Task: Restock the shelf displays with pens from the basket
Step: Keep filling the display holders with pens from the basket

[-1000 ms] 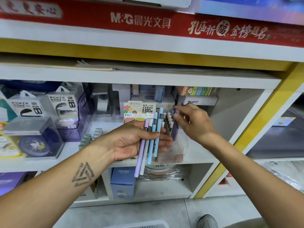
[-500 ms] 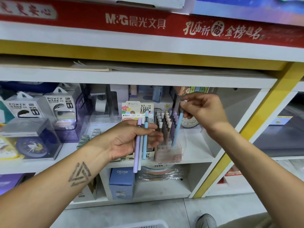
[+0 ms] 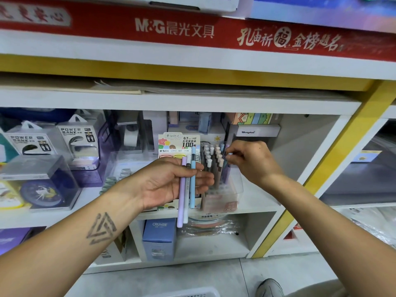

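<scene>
My left hand point(image 3: 162, 185) grips three pens point(image 3: 192, 179), lilac, white and light blue, upright in front of the middle shelf. Just right of them a clear pen display point(image 3: 232, 203) stands on the shelf, with several capped pens upright in it. My right hand point(image 3: 255, 163) reaches to the display's right side. Its fingertips pinch the top of a pastel pen point(image 3: 226, 175) that stands in the rack. The white basket point(image 3: 188, 294) shows only as a rim at the bottom edge.
A lead refill box point(image 3: 180, 142) stands behind my left hand. Power bank packs point(image 3: 77, 142) and a clear boxed item point(image 3: 42, 185) fill the shelf's left. A blue box point(image 3: 159, 236) sits on the lower shelf. A yellow post point(image 3: 321, 168) bounds the right side.
My right hand took a blue pen from the bunch, lifted it over the display and lowered it into the rack. The left hand's bunch went from several pens to three.
</scene>
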The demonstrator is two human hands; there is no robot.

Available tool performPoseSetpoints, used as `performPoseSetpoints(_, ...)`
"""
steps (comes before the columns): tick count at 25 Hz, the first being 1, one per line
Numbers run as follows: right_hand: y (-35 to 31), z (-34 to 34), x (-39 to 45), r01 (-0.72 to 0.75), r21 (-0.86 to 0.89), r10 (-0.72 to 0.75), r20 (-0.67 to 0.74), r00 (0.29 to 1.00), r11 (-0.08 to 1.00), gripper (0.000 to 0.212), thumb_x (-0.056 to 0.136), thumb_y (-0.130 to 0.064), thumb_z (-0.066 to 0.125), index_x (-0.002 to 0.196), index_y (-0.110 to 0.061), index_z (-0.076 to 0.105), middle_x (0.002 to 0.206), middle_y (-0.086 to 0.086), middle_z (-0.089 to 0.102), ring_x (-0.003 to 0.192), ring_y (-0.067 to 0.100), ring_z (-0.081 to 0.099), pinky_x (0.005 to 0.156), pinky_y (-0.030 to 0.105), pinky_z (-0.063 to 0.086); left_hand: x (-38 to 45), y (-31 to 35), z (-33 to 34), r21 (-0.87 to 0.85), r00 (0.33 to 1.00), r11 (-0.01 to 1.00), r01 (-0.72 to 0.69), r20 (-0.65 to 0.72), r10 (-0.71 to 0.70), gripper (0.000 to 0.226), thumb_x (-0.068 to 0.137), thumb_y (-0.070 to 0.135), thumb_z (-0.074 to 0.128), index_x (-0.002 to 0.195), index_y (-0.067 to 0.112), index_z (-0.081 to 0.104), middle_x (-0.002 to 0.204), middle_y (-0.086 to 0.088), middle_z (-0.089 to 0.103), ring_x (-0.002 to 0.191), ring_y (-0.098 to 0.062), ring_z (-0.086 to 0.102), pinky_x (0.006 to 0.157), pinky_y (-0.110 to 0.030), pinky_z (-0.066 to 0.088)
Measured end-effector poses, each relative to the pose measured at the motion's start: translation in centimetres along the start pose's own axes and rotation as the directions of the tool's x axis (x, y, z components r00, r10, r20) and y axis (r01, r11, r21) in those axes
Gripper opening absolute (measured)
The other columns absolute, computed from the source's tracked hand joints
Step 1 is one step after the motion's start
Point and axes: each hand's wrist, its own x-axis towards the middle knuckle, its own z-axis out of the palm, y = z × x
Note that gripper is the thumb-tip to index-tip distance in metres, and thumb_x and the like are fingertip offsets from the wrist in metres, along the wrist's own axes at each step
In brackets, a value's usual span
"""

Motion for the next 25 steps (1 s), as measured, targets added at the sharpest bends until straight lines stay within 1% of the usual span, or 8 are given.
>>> performPoseSetpoints(8, 0.2, 0.4, 0.3, -0.057, 0.117, 0.054, 0.029, 0.998, 0.991, 0.02, 0.092, -0.014, 0.069, 0.105, -0.027, 0.061, 0.085, -0.002, 0.072, 0.077, 0.014, 0.069, 0.076, 0.038, 0.059, -0.3, -0.2, 0.4, 0.011, 1.0, 1.0, -0.009, 0.027, 0.009, 0.031, 0.088, -0.011, 0.054, 0.12, -0.01, 0.055, 0.117, -0.036, 0.063, 0.105, -0.042, 0.068, 0.08, -0.044, 0.059)
performPoseSetpoints(12, 0.3, 0.8, 0.7, 0.055, -0.176, -0.07, -0.082, 0.994, 0.983, 0.01, 0.092, -0.022, 0.068, 0.095, -0.017, 0.075, 0.103, -0.003, 0.071, 0.096, 0.024, 0.065, 0.078, 0.041, 0.055, -0.6, -0.3, 0.8, 0.011, 0.998, 1.0, 0.003, 0.056, -0.004, 0.025, 0.089, -0.011, 0.054, 0.114, -0.009, 0.056, 0.117, -0.038, 0.062, 0.107, -0.043, 0.066, 0.082, -0.045, 0.059)
performPoseSetpoints(16, -0.1, 1.1, 0.7, 0.033, -0.266, -0.022, 0.044, 0.999, 0.963, 0.029, 0.099, -0.022, 0.058, 0.125, -0.018, 0.069, 0.122, 0.004, 0.058, 0.115, 0.024, 0.053, 0.095, 0.036, 0.048, -0.8, -0.4, 0.8, -0.007, 0.996, 1.0, 0.018, 0.083, -0.017, 0.028, 0.09, -0.012, 0.053, 0.118, -0.011, 0.057, 0.117, -0.038, 0.062, 0.11, -0.046, 0.065, 0.083, -0.048, 0.058)
performPoseSetpoints(17, -0.6, 0.9, 0.8, 0.006, -0.172, -0.003, 0.016, 1.0, 0.985, 0.03, 0.099, -0.025, 0.058, 0.126, -0.019, 0.068, 0.118, 0.002, 0.06, 0.108, 0.021, 0.055, 0.091, 0.033, 0.048, -0.8, -0.4, 0.9, -0.004, 0.996, 1.0, 0.019, 0.089, -0.019, 0.029, 0.091, -0.012, 0.052, 0.119, -0.011, 0.057, 0.117, -0.038, 0.062, 0.11, -0.046, 0.064, 0.083, -0.048, 0.058)
performPoseSetpoints(19, -2.3, 0.2, 0.8, -0.111, 0.236, 0.11, 0.017, 0.994, 0.965, 0.021, 0.097, -0.029, 0.063, 0.115, -0.025, 0.073, 0.1, -0.002, 0.07, 0.085, 0.012, 0.063, 0.076, 0.027, 0.051, -0.8, -0.4, 1.0, 0.004, 0.995, 1.0, 0.02, 0.097, -0.02, 0.03, 0.092, -0.012, 0.052, 0.122, -0.012, 0.055, 0.118, -0.039, 0.061, 0.11, -0.047, 0.064, 0.083, -0.048, 0.058)
performPoseSetpoints(21, -4.0, -0.1, 0.5, -0.266, 0.59, 0.18, 0.201, 0.963, 0.762, 0.01, 0.092, -0.026, 0.071, 0.1, -0.028, 0.076, 0.083, -0.001, 0.076, 0.063, 0.009, 0.064, 0.058, 0.022, 0.05, -0.8, -0.4, 1.2, 0.021, 0.994, 1.0, 0.019, 0.111, -0.021, 0.033, 0.092, -0.011, 0.051, 0.125, -0.014, 0.054, 0.119, -0.039, 0.06, 0.112, -0.047, 0.063, 0.085, -0.048, 0.058)
performPoseSetpoints(23, -4.8, -0.3, 0.1, -0.326, 0.672, 0.176, 0.284, 0.943, 0.665, 0.014, 0.086, -0.013, 0.075, 0.099, -0.015, 0.077, 0.077, 0.006, 0.076, 0.056, 0.013, 0.062, 0.051, 0.023, 0.048, -0.8, -0.5, 1.4, 0.049, 0.991, 0.998, 0.024, 0.129, -0.031, 0.033, 0.094, -0.01, 0.05, 0.126, -0.013, 0.055, 0.121, -0.039, 0.059, 0.114, -0.047, 0.062, 0.09, -0.049, 0.056)
performPoseSetpoints(25, -4.6, -1.2, 0.0, -0.316, 0.737, 0.219, 0.229, 0.949, 0.597, 0.017, 0.084, -0.001, 0.073, 0.102, -0.002, 0.074, 0.075, 0.013, 0.074, 0.054, 0.016, 0.062, 0.052, 0.025, 0.051, -0.7, -0.5, 1.6, 0.042, 0.994, 0.999, 0.026, 0.109, -0.03, 0.033, 0.095, -0.009, 0.049, 0.127, -0.014, 0.054, 0.121, -0.039, 0.06, 0.113, -0.046, 0.063, 0.09, -0.049, 0.056)
